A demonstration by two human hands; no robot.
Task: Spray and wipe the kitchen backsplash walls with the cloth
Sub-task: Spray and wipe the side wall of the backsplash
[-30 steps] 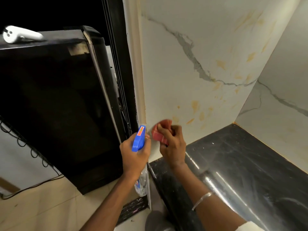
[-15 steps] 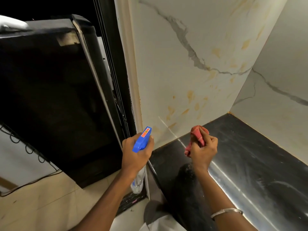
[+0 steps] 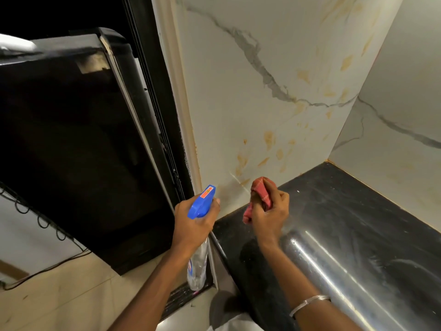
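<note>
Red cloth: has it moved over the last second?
Yes. The red cloth, gripped by the right hand, has shifted right, away from the wall's left trim.

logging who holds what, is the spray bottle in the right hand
No, the left hand grips the spray bottle, the right hand the cloth.

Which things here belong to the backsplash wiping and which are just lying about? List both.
In the job:
spray bottle, gripped by the left hand
red cloth, bunched in the right hand
stained backsplash wall

Just there:
black appliance
black countertop
white object atop the appliance, too blurred to name
</note>
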